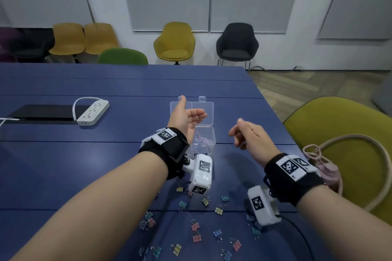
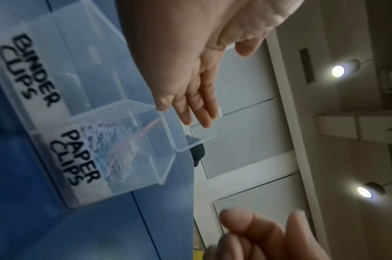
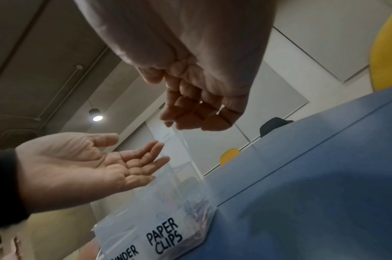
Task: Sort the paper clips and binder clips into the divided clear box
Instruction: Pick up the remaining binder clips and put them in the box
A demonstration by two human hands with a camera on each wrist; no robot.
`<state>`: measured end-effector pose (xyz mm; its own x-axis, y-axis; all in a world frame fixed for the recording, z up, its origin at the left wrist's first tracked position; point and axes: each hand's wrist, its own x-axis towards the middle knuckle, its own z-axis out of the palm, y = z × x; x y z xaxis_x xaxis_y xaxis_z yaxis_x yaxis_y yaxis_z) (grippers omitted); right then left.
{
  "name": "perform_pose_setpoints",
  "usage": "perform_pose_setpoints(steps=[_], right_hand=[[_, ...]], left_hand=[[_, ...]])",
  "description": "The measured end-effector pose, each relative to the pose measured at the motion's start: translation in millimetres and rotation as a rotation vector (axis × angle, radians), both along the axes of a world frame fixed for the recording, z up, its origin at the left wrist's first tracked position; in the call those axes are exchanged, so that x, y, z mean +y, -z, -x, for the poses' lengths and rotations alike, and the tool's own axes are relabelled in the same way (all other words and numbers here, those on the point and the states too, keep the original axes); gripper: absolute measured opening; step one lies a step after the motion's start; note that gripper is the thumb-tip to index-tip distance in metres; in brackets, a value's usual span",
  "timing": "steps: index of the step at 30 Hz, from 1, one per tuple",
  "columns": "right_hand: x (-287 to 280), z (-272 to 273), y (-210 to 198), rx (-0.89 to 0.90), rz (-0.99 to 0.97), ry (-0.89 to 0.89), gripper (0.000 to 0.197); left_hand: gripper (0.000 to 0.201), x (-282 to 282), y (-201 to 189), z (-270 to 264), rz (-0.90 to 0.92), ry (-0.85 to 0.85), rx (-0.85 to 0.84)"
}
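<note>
left hand [image 1: 186,117]: my palm's up, fingers loose, holding nothing, over the clear box [image 1: 204,141]
right hand [image 1: 250,135]: fingers loosely curled, nothing in it
binder clips [image 1: 195,225]: scattered along counter's [image 1: 84,165] near edge
paper clips [image 1: 201,143]: in box's right compartment

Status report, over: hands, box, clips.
Left hand open, palm up above clear box. Right hand loosely curled, empty. Paper clips in labelled compartment; binder clips scattered on table. Nothing blocking.

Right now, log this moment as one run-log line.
left hand: open, empty, above clear box | right hand: loosely curled, empty | paper clips: in PAPER CLIPS compartment | binder clips: loose on table
</note>
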<state>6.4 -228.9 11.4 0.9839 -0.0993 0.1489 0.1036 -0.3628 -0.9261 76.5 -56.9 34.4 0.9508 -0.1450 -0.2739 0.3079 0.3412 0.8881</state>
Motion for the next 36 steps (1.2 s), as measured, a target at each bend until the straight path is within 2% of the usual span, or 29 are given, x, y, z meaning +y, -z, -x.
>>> perform_pose_setpoints(steps=[3, 6, 9, 12, 14, 16, 17, 19, 21, 24, 29, 36], right_hand=[[-8.5, 11.4, 1.2, 0.03, -0.029, 0.024, 0.044], [-16.3, 21.8, 4.4, 0.1, 0.031, 0.045, 0.03], [-25.8, 36.8, 6.9, 0.35, 0.176, -0.026, 0.017], [-39.9, 57.9, 6.2, 0.608, 0.475, -0.192, 0.02], [-44.9, 73.1, 4.6, 0.702, 0.633, -0.275, 0.039], [-43.4, 85.8, 6.3, 0.746, 0.697, -0.324, 0.059], [-39.9, 92.1, 7.2, 0.754, 0.705, -0.344, 0.064], [-30.7, 102.7, 8.8, 0.732, 0.776, -0.373, 0.068], [-19.6, 107.3, 10.0, 0.659, 0.915, -0.396, 0.069], [-2.3, 105.1, 15.7, 0.6, 1.016, -0.424, 0.059], [16.4, 93.4, 26.9, 0.606, 1.005, -0.446, 0.028], [23.2, 86.2, 19.7, 0.698, 0.995, -0.437, 0.03]], left_hand=[[0.074, 7.0, 0.9, 7.0, 0.015, 0.014, -0.007], [0.059, 17.4, -7.0, 21.6, -0.099, 0.026, -0.078], [0.027, 39.9, -10.8, 45.4, -0.376, 0.117, -0.258], [0.008, 75.1, -1.0, 67.2, -0.795, 0.319, -0.435], [0.015, 96.7, 4.5, 82.9, -1.086, 0.477, -0.486], [0.04, 115.4, 8.9, 100.1, -1.353, 0.579, -0.508], [0.056, 123.2, 10.8, 109.1, -1.431, 0.612, -0.512], [0.08, 134.9, 16.7, 125.2, -1.491, 0.68, -0.493], [0.082, 142.1, 26.1, 135.3, -1.516, 0.744, -0.451], [0.078, 146.2, 37.8, 140.3, -1.545, 0.827, -0.407], [0.049, 143.0, 48.5, 138.9, -1.549, 0.807, -0.434], [0.037, 139.0, 43.7, 131.8, -1.536, 0.833, -0.476]])
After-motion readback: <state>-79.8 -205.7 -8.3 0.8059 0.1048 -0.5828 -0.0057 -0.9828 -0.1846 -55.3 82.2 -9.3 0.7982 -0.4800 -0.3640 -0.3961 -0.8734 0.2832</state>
